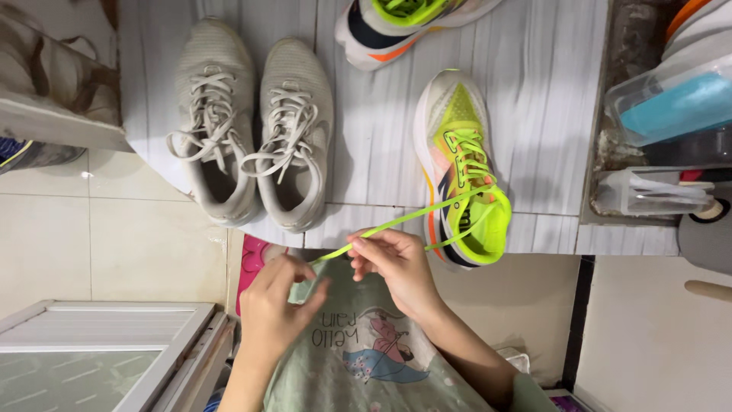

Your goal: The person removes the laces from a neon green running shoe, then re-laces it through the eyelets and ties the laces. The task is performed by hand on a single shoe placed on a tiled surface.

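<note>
A neon yellow and white running shoe (460, 164) stands on a white ledge (534, 114), heel toward me. Its neon lace (412, 216) is pulled taut from the eyelets toward my body. My right hand (393, 267) pinches the lace near its end. My left hand (276, 305) is just left of it, fingers curled at the lace tip; whether it grips the tip I cannot tell for sure. A second loop of the lace hangs over the shoe's heel opening.
A pair of beige laced sneakers (252, 130) sits left on the ledge. Another neon shoe (396, 23) lies at the top. Plastic containers (671, 99) crowd the right. A white framed panel (107, 343) is at lower left, over tiled floor.
</note>
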